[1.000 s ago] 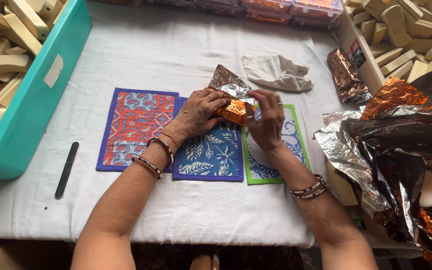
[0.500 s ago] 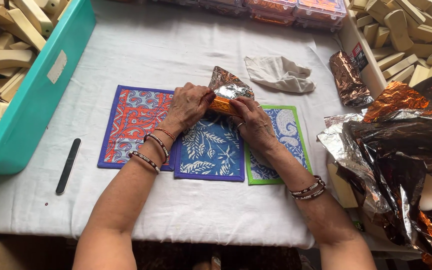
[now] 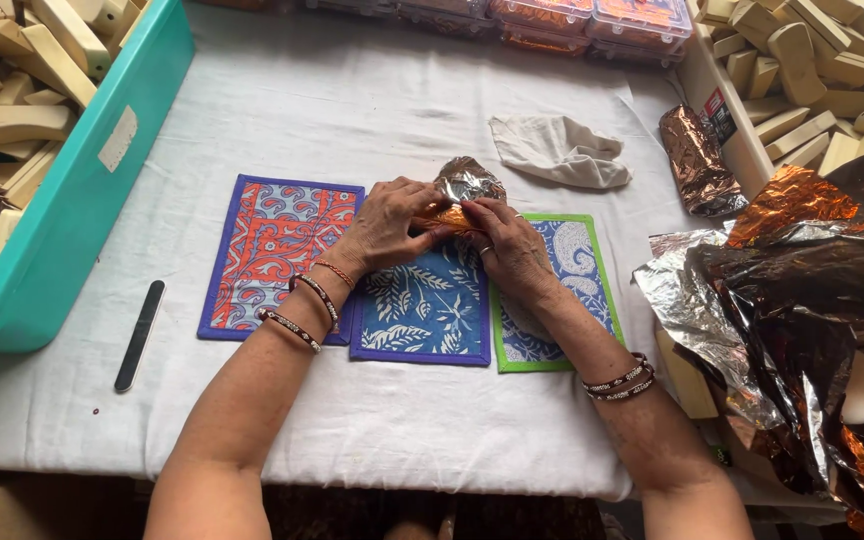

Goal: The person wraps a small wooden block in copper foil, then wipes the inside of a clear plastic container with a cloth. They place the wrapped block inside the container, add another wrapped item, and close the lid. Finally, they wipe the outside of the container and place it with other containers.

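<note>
foil-wrapped piece (image 3: 460,200) pinched between left hand (image 3: 392,225) and right hand (image 3: 512,250), both gripping it

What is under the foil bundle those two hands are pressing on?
The foil bundle sits over the blue leaf-patterned mat, held by the left hand and right hand. Whatever the foil wraps is covered.

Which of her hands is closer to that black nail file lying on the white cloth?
Left. The left hand rests on the foil-wrapped piece, right of the nail file; the right hand lies farther right.
</note>
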